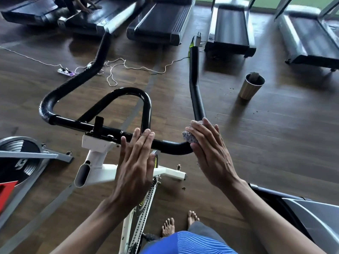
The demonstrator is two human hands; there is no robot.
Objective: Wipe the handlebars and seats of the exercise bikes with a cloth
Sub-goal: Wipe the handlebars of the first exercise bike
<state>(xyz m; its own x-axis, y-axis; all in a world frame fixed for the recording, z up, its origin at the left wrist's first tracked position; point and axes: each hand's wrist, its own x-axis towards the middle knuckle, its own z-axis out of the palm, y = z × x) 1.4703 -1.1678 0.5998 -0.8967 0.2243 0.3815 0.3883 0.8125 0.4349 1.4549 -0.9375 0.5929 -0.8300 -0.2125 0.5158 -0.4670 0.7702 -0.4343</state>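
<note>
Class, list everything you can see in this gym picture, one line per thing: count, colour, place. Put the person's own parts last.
handlebars: one set, black, centre
cloth: one, grey, on the handlebars' right bend
bike frame: one, white, below the handlebars
treadmills: five, black and grey, along the top
power strip: one, white, on the floor, upper left
cable: white, count unclear, looping across the floor
metal bin: one, silver, on the floor, right
second bike: one, grey and black, left edge
grey machine: one, lower right corner
feet: two, bare, bottom centre
left hand: one, fingers straight, on the crossbar
right hand: one, flat, pressing the cloth
</note>
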